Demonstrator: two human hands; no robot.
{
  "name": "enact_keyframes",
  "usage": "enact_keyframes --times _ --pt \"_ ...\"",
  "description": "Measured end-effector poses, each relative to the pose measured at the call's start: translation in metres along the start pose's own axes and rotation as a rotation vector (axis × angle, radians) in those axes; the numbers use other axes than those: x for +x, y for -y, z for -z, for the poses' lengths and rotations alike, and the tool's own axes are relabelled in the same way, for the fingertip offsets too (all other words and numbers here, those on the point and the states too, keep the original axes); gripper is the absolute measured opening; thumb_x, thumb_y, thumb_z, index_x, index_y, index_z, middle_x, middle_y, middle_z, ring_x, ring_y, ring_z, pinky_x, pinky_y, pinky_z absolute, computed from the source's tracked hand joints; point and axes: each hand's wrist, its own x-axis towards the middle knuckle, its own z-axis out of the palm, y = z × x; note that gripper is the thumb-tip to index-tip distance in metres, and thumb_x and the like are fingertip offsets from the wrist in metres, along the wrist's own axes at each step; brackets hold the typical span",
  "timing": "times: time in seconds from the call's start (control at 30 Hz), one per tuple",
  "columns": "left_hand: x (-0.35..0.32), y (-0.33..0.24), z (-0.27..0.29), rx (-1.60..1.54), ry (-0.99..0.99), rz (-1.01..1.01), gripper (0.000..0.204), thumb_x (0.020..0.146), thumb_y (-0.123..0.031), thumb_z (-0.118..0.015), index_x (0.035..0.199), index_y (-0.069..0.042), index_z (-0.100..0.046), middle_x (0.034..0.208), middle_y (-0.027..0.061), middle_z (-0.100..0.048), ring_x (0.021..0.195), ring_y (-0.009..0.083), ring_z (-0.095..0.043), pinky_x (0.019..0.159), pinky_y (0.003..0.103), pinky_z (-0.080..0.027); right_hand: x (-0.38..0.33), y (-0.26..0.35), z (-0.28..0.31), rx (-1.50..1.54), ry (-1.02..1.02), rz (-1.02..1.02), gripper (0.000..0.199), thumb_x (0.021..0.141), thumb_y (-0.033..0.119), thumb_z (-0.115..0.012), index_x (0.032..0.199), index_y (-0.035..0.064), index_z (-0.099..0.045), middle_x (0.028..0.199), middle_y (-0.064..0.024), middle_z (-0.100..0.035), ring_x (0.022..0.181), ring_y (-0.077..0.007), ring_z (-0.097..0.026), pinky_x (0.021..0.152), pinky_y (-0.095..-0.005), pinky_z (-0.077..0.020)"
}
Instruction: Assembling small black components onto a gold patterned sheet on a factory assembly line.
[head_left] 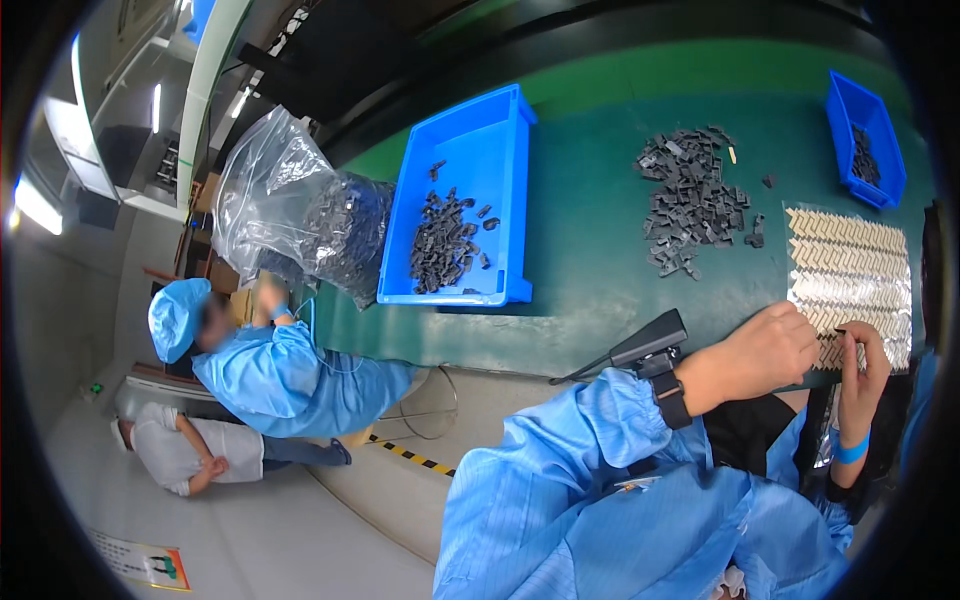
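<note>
- The sheet of cream pieces [850, 245], slim slanted slips in zigzag rows under a glossy shine, lay flat near the edge of the smooth green desk [585, 200].
- The left hand [755, 355] was curled by the sheet's eight o'clock corner, fingertips hidden; I couldn't tell whether the fingers held anything.
- The right hand [868, 375] bent over the six o'clock edge, a dark bit [841, 331] at its fingertips; gripped or not, I couldn't tell.
- At ten o'clock spread a heap of small, angular dark parts [695, 200].
- At twelve stood a stiff-walled blue bin [872, 194].
- Toward nine, a broad green stretch separated the heap from the straight-rimmed blue tray [519, 200], a crinkled clear bag [265, 200] beyond.
</note>
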Motion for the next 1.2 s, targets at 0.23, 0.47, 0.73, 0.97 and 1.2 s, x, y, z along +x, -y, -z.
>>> enact_keyframes --times 0.23,0.47,0.73,0.97,1.2 --pt "-0.003 0.001 0.028 -0.041 0.123 0.056 0.038 0.054 -0.024 -0.074 0.081 -0.004 -0.058 0.09 0.0097 -0.056 0.092 0.0285 -0.053 0.077 0.04 -0.041 0.005 0.04 -0.015 -0.268 -0.099 0.627 0.02 0.067 -0.003 -0.061 0.085 0.0023 -0.057 0.088 -0.0125 -0.059 0.079 -0.0298 -0.056 0.069 -0.0397 -0.0446" --pt "0.014 -0.036 0.072 -1.596 0.224 0.941 0.02 0.078 0.0 -0.061 0.096 0.008 -0.062 0.091 0.0129 -0.063 0.079 0.0153 -0.059 0.07 0.026 -0.047 -0.013 0.057 0.011 -0.067 -0.152 0.867 0.015 0.073 0.012 -0.064 0.086 0.0046 -0.066 0.091 -0.0073 -0.064 0.076 -0.0202 -0.058 0.072 -0.0345 -0.0451" --pt "0.002 -0.054 0.08 -1.679 0.15 1.056 0.015 0.081 0.009 -0.055 0.094 0.01 -0.062 0.086 0.016 -0.064 0.07 0.0187 -0.062 0.064 0.026 -0.051 -0.011 0.062 0.007 0.026 -0.137 0.908 0.012 0.073 0.012 -0.065 0.082 0.0038 -0.064 0.088 -0.0077 -0.061 0.077 -0.0226 -0.057 0.065 -0.0361 -0.0456" --pt "-0.001 -0.074 0.075 -1.095 -0.08 0.965 0.016 0.079 0.012 -0.059 0.094 0.009 -0.063 0.086 0.0152 -0.064 0.071 0.0179 -0.065 0.064 0.025 -0.054 -0.013 0.07 0.0 -0.068 -0.085 0.625 0.018 0.068 0.017 -0.063 0.083 0.0067 -0.06 0.088 -0.0046 -0.057 0.08 -0.0216 -0.053 0.073 -0.0372 -0.0415" --pt "-0.009 -0.072 0.068 -0.626 -0.005 0.708 0.015 0.077 0.008 -0.064 0.092 0.006 -0.065 0.085 0.0158 -0.065 0.069 0.0176 -0.064 0.059 0.025 -0.052 -0.018 0.071 -0.007 -0.015 -0.012 0.514 0.014 0.069 0.015 -0.063 0.079 0.0072 -0.057 0.086 -0.0021 -0.055 0.079 -0.0201 -0.054 0.073 -0.0345 -0.0404"
